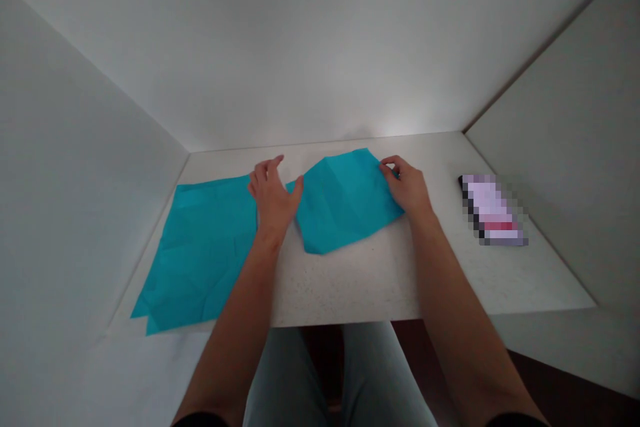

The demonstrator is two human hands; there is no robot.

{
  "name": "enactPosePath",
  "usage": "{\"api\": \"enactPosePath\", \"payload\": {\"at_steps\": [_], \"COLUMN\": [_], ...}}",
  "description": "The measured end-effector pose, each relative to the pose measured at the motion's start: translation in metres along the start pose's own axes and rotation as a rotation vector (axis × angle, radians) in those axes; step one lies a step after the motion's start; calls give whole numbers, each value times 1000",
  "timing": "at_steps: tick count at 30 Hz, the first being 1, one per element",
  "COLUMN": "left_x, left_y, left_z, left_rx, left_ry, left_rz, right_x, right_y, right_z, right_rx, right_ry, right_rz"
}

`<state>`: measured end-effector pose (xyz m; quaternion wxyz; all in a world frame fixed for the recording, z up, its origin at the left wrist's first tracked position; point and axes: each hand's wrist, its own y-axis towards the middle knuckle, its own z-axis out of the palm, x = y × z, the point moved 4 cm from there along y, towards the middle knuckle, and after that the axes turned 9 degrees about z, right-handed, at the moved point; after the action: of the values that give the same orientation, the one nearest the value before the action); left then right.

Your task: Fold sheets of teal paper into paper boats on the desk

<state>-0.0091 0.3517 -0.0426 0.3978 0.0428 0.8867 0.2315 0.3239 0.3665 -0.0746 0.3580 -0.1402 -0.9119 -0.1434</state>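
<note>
A creased turquoise paper sheet [345,203] lies in the middle of the white desk [360,280], one side folded up. My left hand [273,193] rests at its left edge with fingers spread and thumb touching the paper. My right hand [407,183] pinches the sheet's upper right edge between thumb and fingers. A stack of flat turquoise sheets [200,253] lies to the left, partly under my left hand and forearm.
A phone [493,210], blurred out, lies on the right side of the desk. White walls close in the desk at the left, back and right. My knees show below the desk's front edge.
</note>
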Motion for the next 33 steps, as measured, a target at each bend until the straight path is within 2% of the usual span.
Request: {"api": "enactPosePath", "payload": {"at_steps": [2,5,7,9,12,13,15,18,20,24,28,33], "left_x": [-17,-35,-37,-35,-33,-32,-33,-33,-33,-36,-42,-51], "left_y": [-9,-31,-45,-55,-62,-63,-64,-65,-66,-72,-95,-138], "left_z": [14,41,55,63,68,69,71,74,76,75,66,51], "left_rx": [180,538,686,749,763,763,756,742,739,745,760,706], "left_ry": [-62,-258,-286,-261,-196,-168,-119,-56,0,146,286,380], "left_rz": [191,413,452,441,439,452,484,519,543,590,594,561], "right_x": [0,-2,-1,3,17,24,40,56,56,48,46,35], "right_y": [0,0,1,0,-6,-10,-19,-38,-46,-52,-69,-109], "right_z": [2,-1,-5,-10,-16,-15,-4,28,48,69,67,48], "right_rx": [29,32,27,-30,-171,-178,-69,246,370,435,481,489], "right_ry": [-43,-80,-82,-85,-82,-69,-32,-35,-99,-264,-339,-354], "right_rz": [-18,-21,-48,-90,-156,-194,-315,-492,-497,-432,-441,-518]}}
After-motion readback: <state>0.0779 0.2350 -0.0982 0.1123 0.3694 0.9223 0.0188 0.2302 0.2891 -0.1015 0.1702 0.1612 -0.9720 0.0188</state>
